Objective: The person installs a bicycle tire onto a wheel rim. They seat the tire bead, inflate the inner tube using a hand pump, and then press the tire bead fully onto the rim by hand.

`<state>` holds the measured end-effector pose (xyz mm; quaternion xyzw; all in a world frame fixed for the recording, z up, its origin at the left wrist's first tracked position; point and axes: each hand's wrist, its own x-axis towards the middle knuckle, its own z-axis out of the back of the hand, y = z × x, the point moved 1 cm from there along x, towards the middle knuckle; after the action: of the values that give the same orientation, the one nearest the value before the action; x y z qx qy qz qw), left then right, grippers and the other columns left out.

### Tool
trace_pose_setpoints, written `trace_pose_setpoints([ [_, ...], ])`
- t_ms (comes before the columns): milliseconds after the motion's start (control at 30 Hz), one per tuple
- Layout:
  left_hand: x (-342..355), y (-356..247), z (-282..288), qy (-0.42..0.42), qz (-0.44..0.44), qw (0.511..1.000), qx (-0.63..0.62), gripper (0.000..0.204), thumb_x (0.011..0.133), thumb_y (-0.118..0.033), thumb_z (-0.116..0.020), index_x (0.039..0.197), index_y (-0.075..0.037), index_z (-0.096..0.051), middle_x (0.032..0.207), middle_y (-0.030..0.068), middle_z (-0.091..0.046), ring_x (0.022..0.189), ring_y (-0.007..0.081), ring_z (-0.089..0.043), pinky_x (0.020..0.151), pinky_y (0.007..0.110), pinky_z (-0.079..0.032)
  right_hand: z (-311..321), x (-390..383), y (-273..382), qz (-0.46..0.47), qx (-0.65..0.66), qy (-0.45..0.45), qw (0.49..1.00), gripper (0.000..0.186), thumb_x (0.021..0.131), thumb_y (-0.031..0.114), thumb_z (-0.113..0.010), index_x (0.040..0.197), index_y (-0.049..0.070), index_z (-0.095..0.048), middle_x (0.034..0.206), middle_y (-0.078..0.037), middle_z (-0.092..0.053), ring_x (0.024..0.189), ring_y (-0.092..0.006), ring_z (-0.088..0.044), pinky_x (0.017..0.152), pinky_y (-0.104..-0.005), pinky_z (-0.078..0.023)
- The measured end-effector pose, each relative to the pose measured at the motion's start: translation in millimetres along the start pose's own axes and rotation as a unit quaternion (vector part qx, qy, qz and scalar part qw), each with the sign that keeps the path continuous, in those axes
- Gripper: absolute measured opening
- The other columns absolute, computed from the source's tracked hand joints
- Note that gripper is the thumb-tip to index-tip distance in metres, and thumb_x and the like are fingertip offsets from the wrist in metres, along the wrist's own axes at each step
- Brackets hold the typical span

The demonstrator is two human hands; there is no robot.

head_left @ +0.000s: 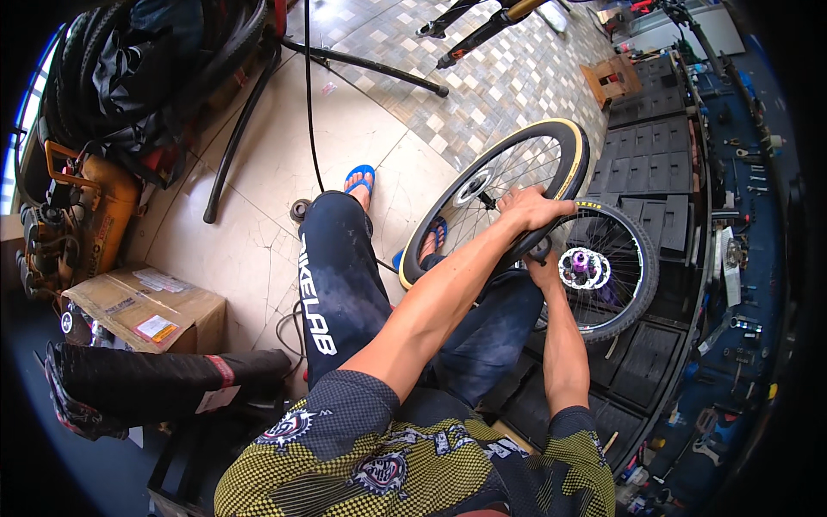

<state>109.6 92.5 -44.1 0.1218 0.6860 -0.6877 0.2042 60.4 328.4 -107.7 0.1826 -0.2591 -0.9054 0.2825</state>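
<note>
I sit with a bicycle wheel [551, 142] that has a tan-walled tyre and a silver hub [473, 185]; it stands tilted across my knees. My left hand [532, 207] is closed over the tyre at its right edge. Just below it, my right hand [544, 274] grips the same wheel's edge next to a small black round part; its fingers are partly hidden. Behind them, a second wheel [644, 258] with a knobby black tyre and a purple hub [584, 267] leans on the black drawers.
Black tool drawers [646, 155] and a blue workbench with small tools [741, 215] run along the right. On the left sit a cardboard box [142, 306], an orange compressor [86, 215] and a folded black tyre [146, 379]. A black hose [308, 103] and stand legs [362, 62] cross the tiled floor.
</note>
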Motion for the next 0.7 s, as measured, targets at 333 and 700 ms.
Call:
trace_pose_setpoints([
  [333, 5, 1, -4, -0.026, 0.022, 0.999, 0.028, 0.111, 0.065, -0.084, -0.068, 0.146, -0.009, -0.068, 0.151, 0.0341, -0.057, 0.142, 0.0483, -0.053, 0.118, 0.055, -0.04, 2, -3, -2, -0.014, 0.018, 0.029, 0.999, 0.04, 0.09, 0.021, -0.084, 0.123, 0.001, -0.074, 0.116, -0.016, -0.079, 0.108, -0.0287, -0.075, 0.095, -0.0422, -0.056],
  [700, 19, 14, 1, 0.012, -0.057, 0.993, -0.104, 0.092, 0.083, -0.065, -0.077, 0.134, 0.011, -0.067, 0.125, 0.0235, -0.074, 0.111, 0.0291, -0.07, 0.094, 0.039, -0.055, -5, 6, -27, -0.024, -0.05, 0.047, 0.997, 0.042, 0.09, 0.038, -0.083, 0.119, 0.008, -0.077, 0.109, -0.017, -0.08, 0.106, -0.0339, -0.076, 0.093, -0.0437, -0.056],
])
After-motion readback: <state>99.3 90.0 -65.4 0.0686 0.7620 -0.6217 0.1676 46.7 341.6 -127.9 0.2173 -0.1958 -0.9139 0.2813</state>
